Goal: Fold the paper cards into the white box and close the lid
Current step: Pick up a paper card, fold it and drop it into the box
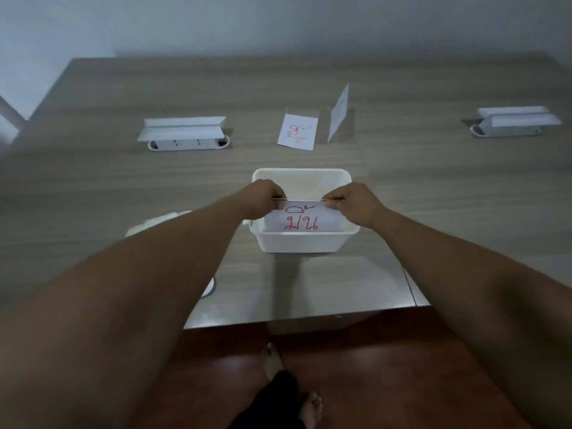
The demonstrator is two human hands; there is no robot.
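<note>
An open white box (pixel 301 243) stands on the table in front of me. Both hands pinch the top fold of a white paper card with red writing (pixel 301 218), which is held partly inside the box. My left hand (pixel 263 195) grips its left end and my right hand (pixel 356 202) its right end. Beyond the box, a second card with red writing (pixel 297 131) stands tent-like, and a third card (pixel 339 113) stands upright beside it. A white object that may be the lid (pixel 154 222) lies left of the box, mostly hidden by my left arm.
The wooden table (pixel 123 187) has two raised white socket units, one at the far left (pixel 185 133) and one at the far right (pixel 513 122). A round white cable port (pixel 208 289) sits near the front edge. Below the edge are a reddish floor and bare feet.
</note>
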